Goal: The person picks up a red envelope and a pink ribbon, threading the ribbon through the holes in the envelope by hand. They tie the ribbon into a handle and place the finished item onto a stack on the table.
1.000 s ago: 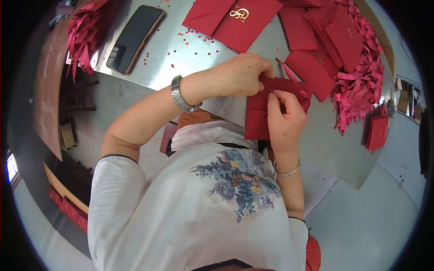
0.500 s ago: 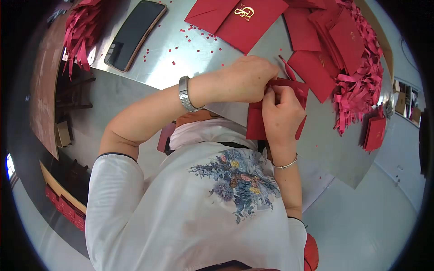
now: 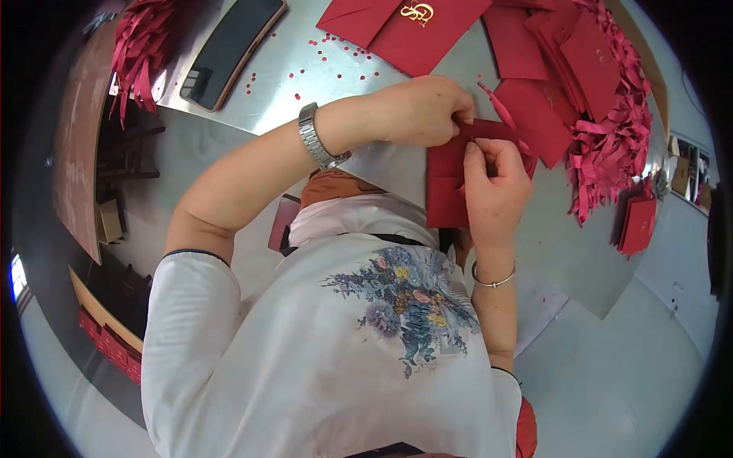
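Note:
A dark red envelope (image 3: 445, 183) is held over the near edge of the metal table (image 3: 267, 99), gripped by both hands. My left hand (image 3: 418, 111), with a metal watch at the wrist, pinches the envelope's top edge from the left. My right hand (image 3: 496, 191), with a thin bracelet at the wrist, holds its right side with the fingertips pressed at the top fold. A narrow red strip (image 3: 498, 107) sticks up from the envelope just past my fingers. What my fingertips do at the fold is hidden.
A black phone (image 3: 229, 46) lies at the table's far left. Red envelopes with gold print (image 3: 427, 27) and a fanned stack (image 3: 569, 61) lie beyond the hands. Heaps of red paper strips sit at the right (image 3: 611, 145) and far left (image 3: 141, 53). Red punch dots dot the table.
Both hands and the envelope have shifted slightly right and farther onto the table. My right hand has slid up along the envelope's right side.

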A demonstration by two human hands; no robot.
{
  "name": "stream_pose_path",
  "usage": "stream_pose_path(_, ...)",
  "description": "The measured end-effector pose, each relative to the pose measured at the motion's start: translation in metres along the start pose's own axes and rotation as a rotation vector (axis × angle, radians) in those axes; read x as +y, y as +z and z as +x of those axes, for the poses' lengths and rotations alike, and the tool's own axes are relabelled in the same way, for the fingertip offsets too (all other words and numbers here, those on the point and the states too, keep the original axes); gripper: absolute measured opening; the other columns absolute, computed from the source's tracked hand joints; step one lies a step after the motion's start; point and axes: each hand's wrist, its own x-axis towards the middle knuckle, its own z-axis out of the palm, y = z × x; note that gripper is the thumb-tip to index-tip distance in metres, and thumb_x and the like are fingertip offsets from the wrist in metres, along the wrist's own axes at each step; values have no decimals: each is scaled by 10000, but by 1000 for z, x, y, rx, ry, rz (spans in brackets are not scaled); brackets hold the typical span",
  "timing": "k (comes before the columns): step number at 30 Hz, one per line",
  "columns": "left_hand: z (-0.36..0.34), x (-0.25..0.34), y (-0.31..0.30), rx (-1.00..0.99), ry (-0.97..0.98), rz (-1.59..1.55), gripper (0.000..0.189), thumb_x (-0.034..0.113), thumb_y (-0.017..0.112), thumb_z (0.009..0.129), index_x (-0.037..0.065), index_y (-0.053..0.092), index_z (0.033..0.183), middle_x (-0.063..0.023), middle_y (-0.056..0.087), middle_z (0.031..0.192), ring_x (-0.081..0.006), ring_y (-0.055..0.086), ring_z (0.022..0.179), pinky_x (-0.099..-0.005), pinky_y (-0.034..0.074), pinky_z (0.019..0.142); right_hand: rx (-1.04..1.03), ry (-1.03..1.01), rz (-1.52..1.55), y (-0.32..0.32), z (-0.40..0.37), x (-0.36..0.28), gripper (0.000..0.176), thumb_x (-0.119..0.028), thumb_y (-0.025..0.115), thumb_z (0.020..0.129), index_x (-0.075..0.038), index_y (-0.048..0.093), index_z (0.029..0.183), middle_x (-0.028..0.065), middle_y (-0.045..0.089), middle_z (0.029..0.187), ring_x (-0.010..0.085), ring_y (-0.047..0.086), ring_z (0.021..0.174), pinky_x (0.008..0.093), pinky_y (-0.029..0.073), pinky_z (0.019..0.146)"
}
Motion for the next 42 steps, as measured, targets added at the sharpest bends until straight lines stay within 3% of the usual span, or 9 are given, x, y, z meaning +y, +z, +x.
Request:
stream_pose_path(6, -1, 1, 0, -4, -13, -36, 182, 46, 598, 807, -34, 626, 968, -145, 644, 815, -231, 608, 725, -341, 486, 667, 25, 185, 124, 2, -2, 1, 83, -47, 674, 819, 6, 619, 852, 77, 658, 708, 109, 604, 595, 262, 488, 566)
stream_pose_path(12, -4, 0, 1, 31, -19, -45, 186, 45, 599, 808, -31, 631, 974, -145, 652, 847, -238, 621, 758, -339, 493, 690, 11, 27, 58, 5, 0, 0, 81, -31, 684, 804, 6, 626, 845, 80, 659, 707, 116, 606, 590, 256, 490, 569)
stream_pose_path(23, -4, -3, 2, 27, -16, -42, 208, 35, 585, 810, -22, 638, 1003, -163, 665, 918, -271, 639, 860, -349, 502, 773, -52, -246, -197, 1, 10, 0, 36, -37, 650, 789, -21, 623, 807, 126, 641, 713, 265, 633, 622, 329, 494, 573)
stream_pose_path(27, -6, -6, 7, 60, 13, -12, 219, 28, 582, 800, -21, 639, 1007, -163, 669, 934, -277, 642, 873, -348, 504, 781, -144, -227, -205, 1, 11, -7, 34, -42, 639, 793, -20, 617, 805, 133, 641, 714, 284, 628, 626, 337, 492, 569)
stream_pose_path(30, -7, -3, 7, 80, 9, 3, 225, 31, 592, 788, -25, 636, 1001, -168, 665, 921, -284, 641, 861, -354, 503, 770, -137, -74, -212, 3, 9, -7, 52, -55, 641, 805, -14, 619, 828, 117, 647, 697, 229, 637, 610, 322, 488, 561)
stream_pose_path(32, -9, 1, 5, 85, -6, 14, 225, 34, 599, 781, -29, 633, 995, -174, 661, 909, -289, 640, 849, -360, 501, 759, -192, 260, 85, -1, 10, -7, 73, -69, 650, 822, -10, 625, 856, 96, 653, 682, 157, 632, 609, 296, 488, 567)
stream_pose_path(33, -11, 3, 4, 74, 39, 51, 221, 40, 609, 775, -31, 629, 983, -183, 653, 891, -292, 639, 832, -368, 496, 742, -191, 257, 85, -4, 9, -6, 73, -69, 650, 822, -10, 625, 856, 96, 653, 682, 157, 632, 609, 296, 488, 567)
stream_pose_path(36, -9, 8, 4, 35, 41, 120, 217, 52, 631, 760, -35, 622, 959, -194, 637, 857, -293, 633, 797, -377, 485, 709, -159, 201, 143, -13, 2, 2, 86, -71, 671, 827, -7, 631, 868, 82, 659, 699, 104, 617, 636, 276, 490, 586)
stream_pose_path(42, -4, 21, -8, 1, 21, 26, 266, 83, 688, 725, -38, 624, 953, -182, 628, 828, -262, 610, 751, -346, 479, 682, 80, -143, -97, -34, -18, -3, 70, -45, 685, 810, -19, 639, 856, 110, 660, 784, 222, 633, 662, 303, 498, 601)
